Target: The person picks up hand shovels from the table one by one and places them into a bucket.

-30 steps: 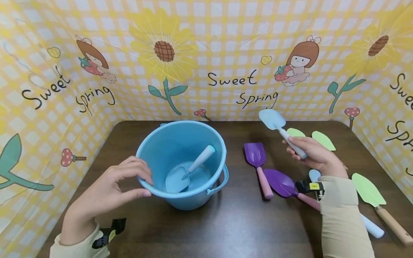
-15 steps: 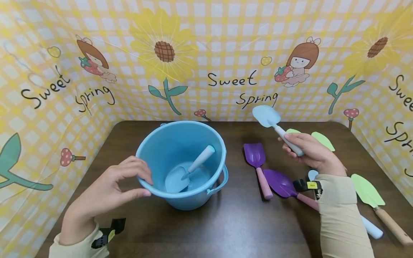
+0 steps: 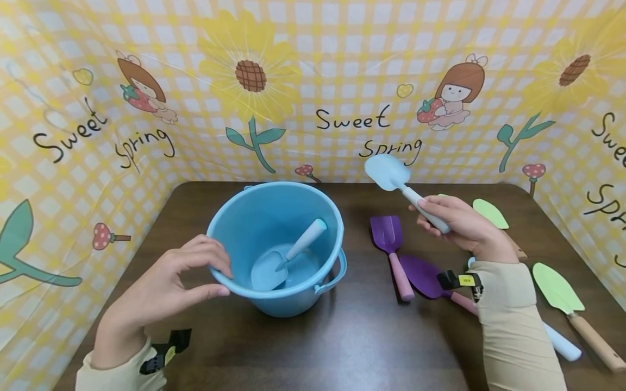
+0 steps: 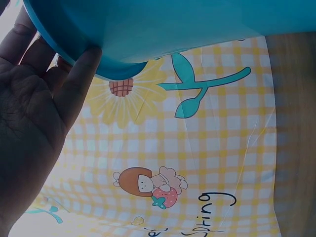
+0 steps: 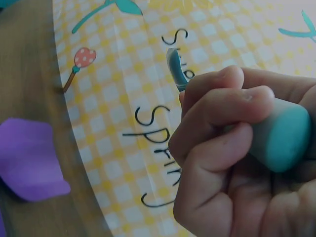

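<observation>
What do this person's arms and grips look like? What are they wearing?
Both arms have beige long sleeves: the left sleeve and the right sleeve. At the wrists, the left gadget and right gadget are black, each with a small yellow label. The left grip and right grip are bare, without gloves.

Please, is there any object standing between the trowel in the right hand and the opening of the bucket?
No visible object stands between the held trowel and the bucket; only the rim may need clearing. The purple shovel nearest the bucket lies lower, on the table. A second trowel is inside.
</observation>
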`<state>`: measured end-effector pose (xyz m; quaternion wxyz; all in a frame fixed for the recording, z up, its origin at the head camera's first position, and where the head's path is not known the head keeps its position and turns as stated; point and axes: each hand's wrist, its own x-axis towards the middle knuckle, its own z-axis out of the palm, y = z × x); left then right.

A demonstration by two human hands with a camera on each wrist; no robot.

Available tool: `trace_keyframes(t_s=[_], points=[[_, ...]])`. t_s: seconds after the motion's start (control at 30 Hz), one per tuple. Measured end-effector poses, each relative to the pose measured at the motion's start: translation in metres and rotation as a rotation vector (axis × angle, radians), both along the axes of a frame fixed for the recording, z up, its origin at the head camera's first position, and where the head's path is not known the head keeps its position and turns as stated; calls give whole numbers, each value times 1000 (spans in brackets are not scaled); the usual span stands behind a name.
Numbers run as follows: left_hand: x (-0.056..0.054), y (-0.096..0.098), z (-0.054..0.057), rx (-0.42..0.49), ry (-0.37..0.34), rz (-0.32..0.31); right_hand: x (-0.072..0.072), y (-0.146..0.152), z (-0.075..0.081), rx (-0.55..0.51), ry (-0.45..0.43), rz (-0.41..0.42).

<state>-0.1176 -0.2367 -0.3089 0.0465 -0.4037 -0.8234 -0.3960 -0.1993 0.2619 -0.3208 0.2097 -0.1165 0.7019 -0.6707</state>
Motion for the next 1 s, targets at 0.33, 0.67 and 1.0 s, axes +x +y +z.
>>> trace_keyframes(t_s=[0.33,0.67,1.0], points=[[1,0,0,2,-3,-2,-2,-21,16,43,9,44],[-2,0,2,18,39,-30,0,-42,29,88,40,121],[0,0,-2,4,2,-9,-6,-61,39,109,39,204]])
